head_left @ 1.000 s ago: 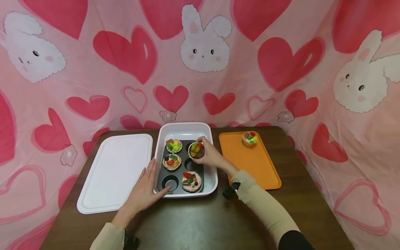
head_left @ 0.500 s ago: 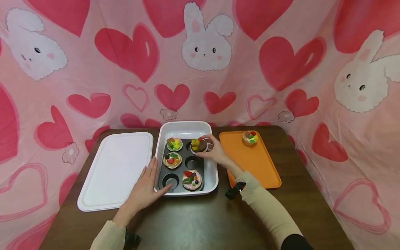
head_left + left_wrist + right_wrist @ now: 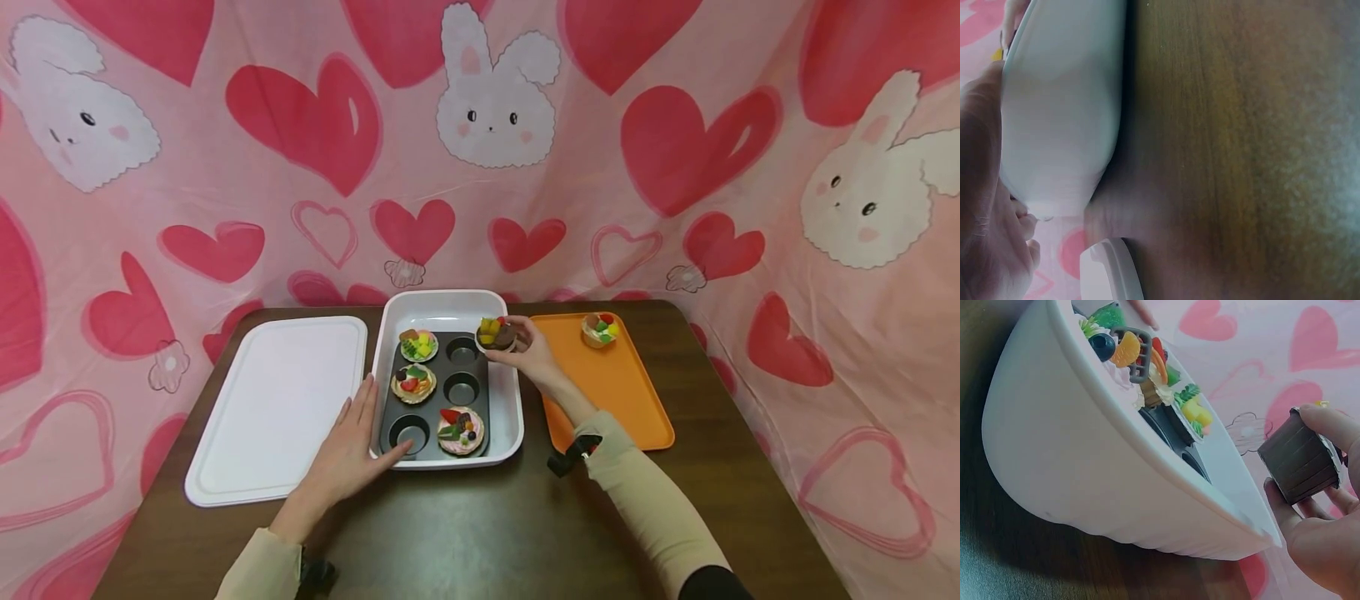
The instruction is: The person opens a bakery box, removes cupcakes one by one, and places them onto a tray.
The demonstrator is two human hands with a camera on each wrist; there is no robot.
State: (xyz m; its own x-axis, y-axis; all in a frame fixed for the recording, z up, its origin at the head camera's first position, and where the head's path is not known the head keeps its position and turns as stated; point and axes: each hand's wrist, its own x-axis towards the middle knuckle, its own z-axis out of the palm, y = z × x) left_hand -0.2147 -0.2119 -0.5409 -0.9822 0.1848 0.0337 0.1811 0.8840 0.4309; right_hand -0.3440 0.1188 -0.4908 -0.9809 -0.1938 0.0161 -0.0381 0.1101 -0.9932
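My right hand (image 3: 534, 353) grips a cupcake (image 3: 495, 333) with yellow fruit and chocolate on top, over the right rim of the white bin. In the right wrist view its brown pleated cup (image 3: 1300, 456) shows between thumb and fingers. My left hand (image 3: 347, 450) lies with fingers extended on the left rim and front corner of the white bin (image 3: 446, 463). Inside the bin sits a dark muffin pan (image 3: 437, 385). Three fruit-topped tarts fill some of its cups: a yellow-green one (image 3: 417, 345), a strawberry one (image 3: 412, 384) and a pink-cream one (image 3: 461, 432).
A white tray (image 3: 277, 408) lies left of the bin. To the right is an orange tray (image 3: 607, 392) with one fruit tart (image 3: 599, 331) at its far end. A pink curtain (image 3: 495, 208) hangs behind the brown table (image 3: 450, 533).
My right hand has lifted the cupcake out of the pan's back right area and carried it right, over the bin's rim. The left hand stays in place.
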